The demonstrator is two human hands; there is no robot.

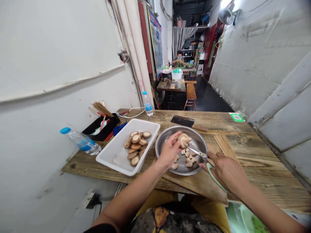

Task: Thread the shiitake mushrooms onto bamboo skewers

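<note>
Head view, from your left: mushroom caps [135, 139] are heaped in the white tray [120, 158]; beside it, over the steel bowl [199, 138], your left hand [168, 153] pinches one mushroom [184, 139] in its fingers, and your right hand [225, 166] has its fingers wrapped round the scissors [201, 154], blades at the mushroom. Should the mushroom turn in that pinch, the blades could nip your left fingertips close by; if your hands drifted outward, bits could miss the bowl, where cut pieces [190, 160] lie, and drop past its rim. Across the wooden surface [262, 145] you have a water bottle [85, 143] and a black box [109, 127] with thin sticks [103, 109] at far left, a second bottle [148, 105] behind the tray, a cleaver [182, 121] beyond the bowl, then bamboo skewers [225, 145] and a QR card [236, 117] to the right. Farther back, a co-worker [179, 61] is in view, a long wooden seat [191, 91] stands nearer you, and a fan [225, 16] is mounted on the right wall [267, 64].
</note>
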